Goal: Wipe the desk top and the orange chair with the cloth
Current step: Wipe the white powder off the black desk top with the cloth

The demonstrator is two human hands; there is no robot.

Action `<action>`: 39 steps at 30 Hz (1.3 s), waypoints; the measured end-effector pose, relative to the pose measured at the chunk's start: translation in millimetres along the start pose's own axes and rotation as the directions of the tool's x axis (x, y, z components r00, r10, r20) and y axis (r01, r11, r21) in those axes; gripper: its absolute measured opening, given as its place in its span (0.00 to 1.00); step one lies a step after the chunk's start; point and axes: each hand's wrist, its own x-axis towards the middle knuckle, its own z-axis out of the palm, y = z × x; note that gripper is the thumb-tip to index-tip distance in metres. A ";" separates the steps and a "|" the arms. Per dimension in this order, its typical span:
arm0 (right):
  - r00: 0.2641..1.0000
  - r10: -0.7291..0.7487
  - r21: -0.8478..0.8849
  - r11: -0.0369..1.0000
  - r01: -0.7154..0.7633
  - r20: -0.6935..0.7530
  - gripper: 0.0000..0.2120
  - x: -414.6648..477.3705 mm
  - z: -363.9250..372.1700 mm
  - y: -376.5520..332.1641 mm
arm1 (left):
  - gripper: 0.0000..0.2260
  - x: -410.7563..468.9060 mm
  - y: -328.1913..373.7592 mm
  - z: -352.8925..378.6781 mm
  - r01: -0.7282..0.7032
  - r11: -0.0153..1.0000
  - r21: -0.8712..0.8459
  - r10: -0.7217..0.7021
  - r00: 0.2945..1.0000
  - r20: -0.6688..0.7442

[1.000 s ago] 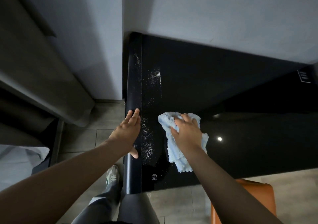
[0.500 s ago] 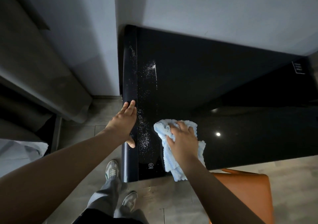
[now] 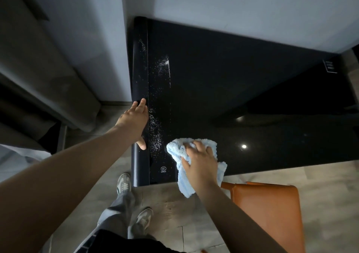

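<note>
A glossy black desk top (image 3: 223, 89) fills the middle of the head view. White specks and dust (image 3: 157, 136) lie along its left side. My right hand (image 3: 200, 161) presses a crumpled light blue cloth (image 3: 180, 149) onto the desk near the front edge, with curled fingers gripping the fabric. One end of the cloth hangs over the front edge. My left hand (image 3: 136, 120) rests flat on the desk's rounded left rim, fingers straight. The orange chair (image 3: 270, 210) stands below the front edge at the lower right, partly behind my right forearm.
A grey wall (image 3: 233, 6) runs along the desk's back and left. A dark grey sofa or cabinet (image 3: 38, 78) stands to the left. My legs and shoes (image 3: 124, 184) are on the tiled floor by the desk's front left corner.
My right hand has dragged the cloth toward the front edge, so its end now hangs over. My left hand stays on the left rim. The view has shifted, showing more of the chair.
</note>
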 end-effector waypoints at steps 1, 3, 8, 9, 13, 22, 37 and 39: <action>1.000 -0.001 0.000 1.000 0.001 -0.005 0.19 -3.9 0.3 0.6 | 0.65 -0.4 -0.3 0.2 0.000 1.000 -0.001 0.000 1.000 -0.003; 1.000 -0.003 -0.003 1.000 0.003 -0.012 0.19 -11.7 0.8 1.8 | 0.65 -1.7 0.4 0.1 0.003 1.000 0.000 -0.003 1.000 -0.003; 1.000 -0.014 -0.001 1.000 0.014 -0.015 0.20 -32.8 7.4 5.2 | 0.65 -3.5 3.8 -2.5 0.018 1.000 0.020 -0.018 1.000 0.006; 1.000 -0.013 0.000 1.000 0.013 -0.008 0.20 -37.6 8.7 5.7 | 0.64 -3.9 4.4 -2.9 0.023 0.999 0.023 -0.023 1.000 0.003; 1.000 -0.012 0.001 1.000 0.012 -0.004 0.21 -52.4 9.2 5.8 | 0.64 -4.5 8.8 -2.9 0.041 0.997 0.073 -0.040 0.999 -0.010; 0.998 -0.031 -0.014 0.999 0.032 0.056 0.21 -83.2 6.3 8.9 | 0.65 -6.0 10.8 -1.6 0.052 0.993 0.108 -0.047 0.998 -0.048; 1.000 0.000 0.130 0.992 -0.004 0.030 0.16 -104.7 -40.6 20.6 | 0.45 -64.6 10.8 47.7 -0.002 0.997 -0.080 -0.003 0.997 -0.071; 1.000 0.007 0.144 0.989 -0.008 0.004 0.17 -95.6 -51.6 21.3 | 0.43 -74.4 8.2 51.3 -0.008 0.991 -0.134 -0.001 0.998 -0.065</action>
